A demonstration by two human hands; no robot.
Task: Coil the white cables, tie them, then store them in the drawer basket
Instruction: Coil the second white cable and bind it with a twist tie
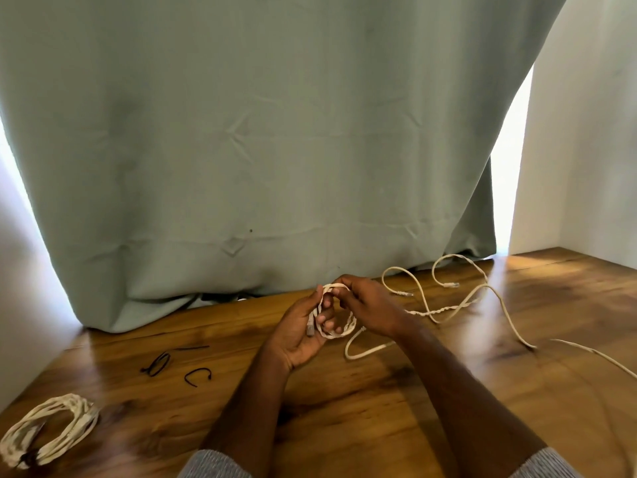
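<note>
Wooden tabletop (344,408) against a green curtain (258,132): our left hand (300,336) grips a small started coil (336,322), and our right hand (368,305) pinches its top loop. Most of the white cable (482,294) lies loose to the right. One finished bundle (48,429) sits far left near black ties (172,363). No drawer basket shows.

A single head-worn view looks forward and down, close over a wooden table (448,391) toward a curtain (258,150).
</note>
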